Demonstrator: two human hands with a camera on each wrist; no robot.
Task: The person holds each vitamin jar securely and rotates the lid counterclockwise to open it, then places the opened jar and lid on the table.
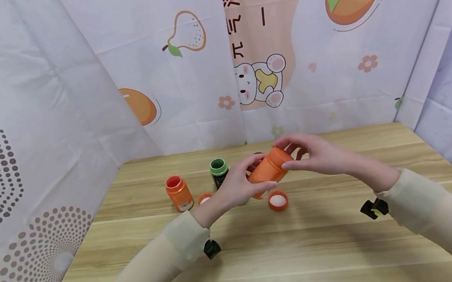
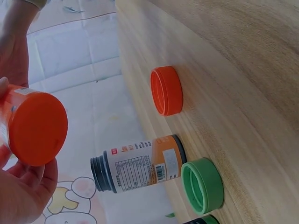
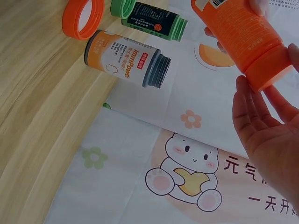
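Both hands hold an orange bottle tilted above the wooden table. My left hand grips its lower body. My right hand curls thumb and fingers round its upper, narrower end. The left wrist view shows the orange bottle end-on, with the left hand beneath it. Seen from the right wrist, the orange bottle slants down into the right hand. A loose orange cap lies under the hands, open side up.
An open orange bottle, a black bottle with a green neck and a second cap stand at the left. A white-and-orange labelled bottle and a green cap show in the wrist views. Cloth walls enclose three sides.
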